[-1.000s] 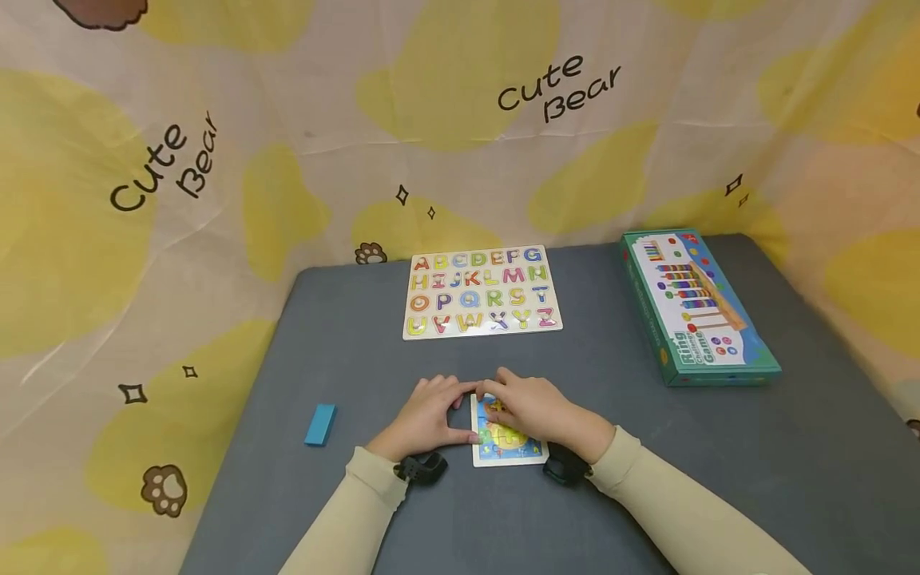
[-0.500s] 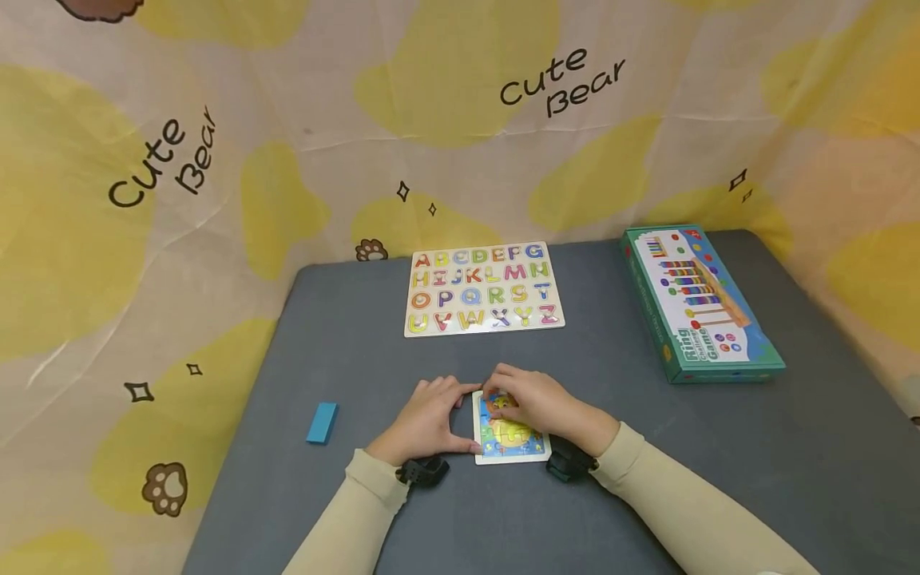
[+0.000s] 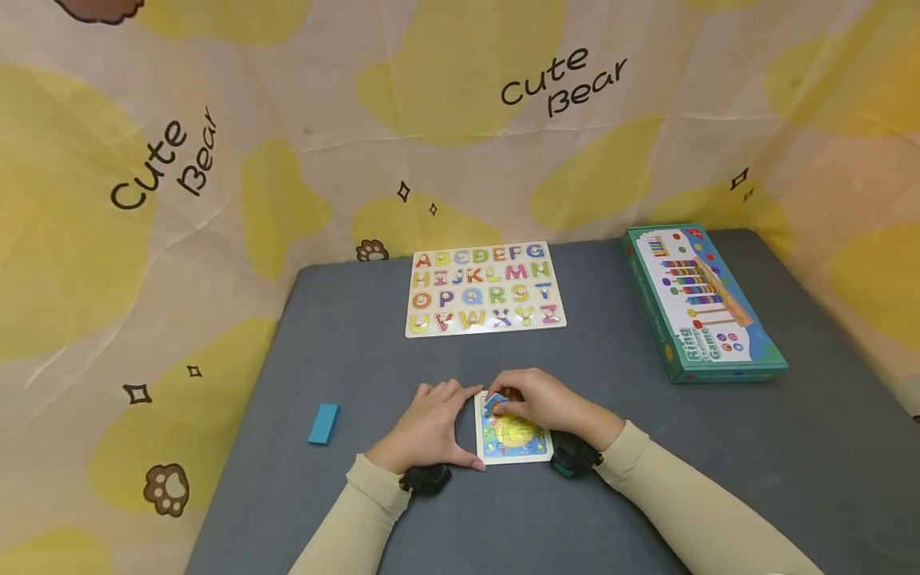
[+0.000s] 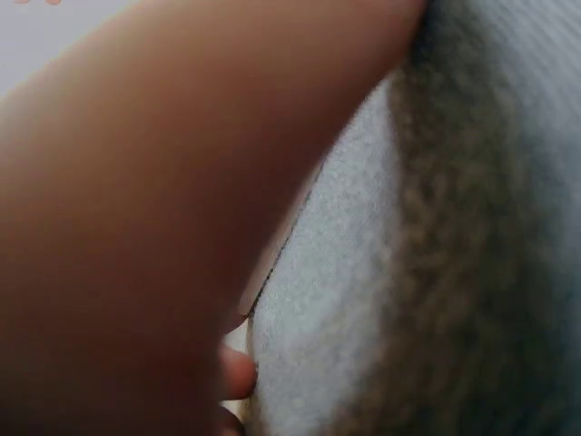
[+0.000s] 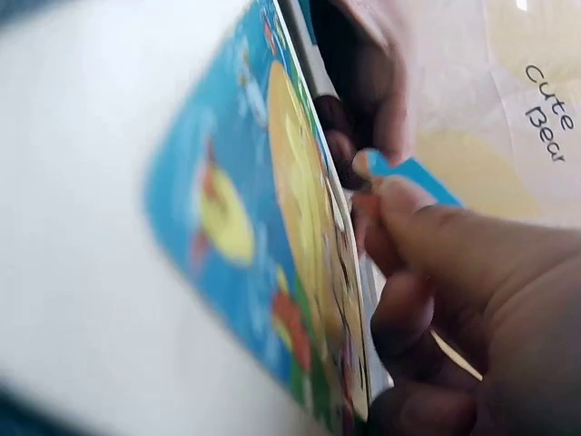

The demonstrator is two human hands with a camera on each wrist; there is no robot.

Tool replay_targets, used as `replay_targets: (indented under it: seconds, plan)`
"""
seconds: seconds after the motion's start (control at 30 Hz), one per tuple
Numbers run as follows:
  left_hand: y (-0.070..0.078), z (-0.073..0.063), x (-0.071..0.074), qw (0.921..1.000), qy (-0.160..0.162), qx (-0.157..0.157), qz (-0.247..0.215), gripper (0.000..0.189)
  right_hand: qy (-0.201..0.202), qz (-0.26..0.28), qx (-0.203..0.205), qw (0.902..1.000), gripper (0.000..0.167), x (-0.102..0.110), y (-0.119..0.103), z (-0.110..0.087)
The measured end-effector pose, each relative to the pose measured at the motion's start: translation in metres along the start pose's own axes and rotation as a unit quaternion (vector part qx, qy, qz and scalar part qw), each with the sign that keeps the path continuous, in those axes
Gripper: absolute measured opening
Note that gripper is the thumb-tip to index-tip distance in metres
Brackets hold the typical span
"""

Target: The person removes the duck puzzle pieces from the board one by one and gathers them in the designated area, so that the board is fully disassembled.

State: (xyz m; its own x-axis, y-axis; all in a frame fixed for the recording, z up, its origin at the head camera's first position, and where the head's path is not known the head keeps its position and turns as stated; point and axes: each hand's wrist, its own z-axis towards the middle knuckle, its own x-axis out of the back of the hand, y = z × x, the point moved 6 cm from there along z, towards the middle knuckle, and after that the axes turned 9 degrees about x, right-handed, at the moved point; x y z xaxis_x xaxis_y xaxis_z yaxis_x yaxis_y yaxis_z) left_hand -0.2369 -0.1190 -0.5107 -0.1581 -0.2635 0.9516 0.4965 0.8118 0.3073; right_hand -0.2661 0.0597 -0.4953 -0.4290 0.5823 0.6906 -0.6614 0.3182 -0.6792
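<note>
A small picture jigsaw puzzle point(image 3: 516, 439) with a white frame lies flat in front of me. At its upper left corner my right hand point(image 3: 546, 402) pinches a blue puzzle piece point(image 3: 494, 402) between thumb and fingers. In the right wrist view this blue piece point(image 5: 419, 178) is tilted up off the puzzle board point(image 5: 227, 218). My left hand point(image 3: 431, 427) is spread along the frame's left side, index finger at the top corner and thumb by the bottom one. The left wrist view is mostly filled by the left hand point(image 4: 172, 200), close and blurred.
A wooden alphabet board point(image 3: 485, 289) lies behind the puzzle. At the back right is a green game box point(image 3: 707, 307). A blue rectangular block point(image 3: 324, 423) rests on the grey table point(image 3: 402, 527) to the left. A printed curtain point(image 3: 460, 96) rises behind the table.
The right hand has drawn back slightly, and the blue puzzle piece now shows raised in its fingers. The left thumb has slid down to the frame's lower left corner.
</note>
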Motion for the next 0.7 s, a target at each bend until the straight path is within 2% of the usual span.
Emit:
replay_targets:
  seconds: [0.13,0.3,0.4,0.5,0.7]
  plan:
    - [-0.006,0.0,0.0,0.9999,0.001,0.013,-0.004,0.116,0.022,0.076,-0.028,0.9965,0.018,0.013,0.005,-0.001]
    - [-0.025,0.002,0.001,0.9989,-0.001,0.045,-0.015,0.116,0.088,0.107,-0.093,0.986,0.029,0.036,0.022,-0.005]
    - [-0.03,0.002,0.003,0.9983,0.001,0.054,-0.023,0.114,0.13,0.087,-0.126,0.9796,0.027,0.044,0.036,-0.011]
    - [-0.031,0.001,0.004,0.9982,0.002,0.053,-0.027,0.114,0.155,0.058,-0.155,0.974,0.018,0.047,0.046,-0.016]
    - [-0.037,-0.003,0.006,0.9974,-0.007,0.064,-0.033,0.112,0.164,0.016,-0.184,0.969,0.008,0.048,0.051,-0.021]
